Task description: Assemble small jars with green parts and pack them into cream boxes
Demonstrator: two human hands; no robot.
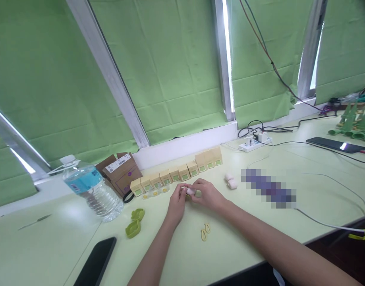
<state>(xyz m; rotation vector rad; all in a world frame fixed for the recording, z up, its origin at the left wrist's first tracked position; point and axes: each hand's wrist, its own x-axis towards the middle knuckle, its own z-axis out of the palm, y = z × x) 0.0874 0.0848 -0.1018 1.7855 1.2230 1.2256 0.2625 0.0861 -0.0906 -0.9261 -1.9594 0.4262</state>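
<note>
My left hand and my right hand meet over the middle of the table. Between their fingers is a small pale pink rounded piece, partly covered, with something dark at its edge. Both hands are closed around it. Just right of them rest two similar pale pink rounded pieces. Two yellow loops lie in front of the hands. To the left is an olive-green hollow case in two parts. Small clear packs with yellow spots sit behind my left hand.
Several small tan boxes stand in a row at the back. On the left are a large water bottle, an opened carton and a black phone. A power strip, cables and another phone occupy the right.
</note>
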